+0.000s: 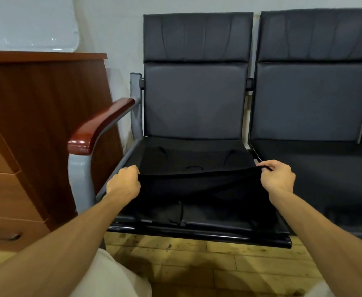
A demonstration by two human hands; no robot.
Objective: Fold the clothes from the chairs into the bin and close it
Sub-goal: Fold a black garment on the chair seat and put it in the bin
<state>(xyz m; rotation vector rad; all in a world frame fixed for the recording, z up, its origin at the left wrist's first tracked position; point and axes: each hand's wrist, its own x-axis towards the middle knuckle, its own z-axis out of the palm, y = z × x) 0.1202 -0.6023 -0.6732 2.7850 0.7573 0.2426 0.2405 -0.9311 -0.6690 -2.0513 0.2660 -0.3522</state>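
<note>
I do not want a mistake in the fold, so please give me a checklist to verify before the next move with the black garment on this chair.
1. Grip of left hand on the black garment edge: ok, fingers curled round it.
2. Grip of right hand on the same edge: ok, pinched.
3. Edge lifted between both hands: ok.
4. Rest of garment on the chair seat, off the floor: ok.
5. Lower layer lies flat: cannot tell, black on black.
6. Position of bin: cannot tell, not in view.

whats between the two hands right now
In the head view, the raised edge of the black garment stretches from the left hand to the right hand; both pinch it, and nothing else lies between them.
</note>
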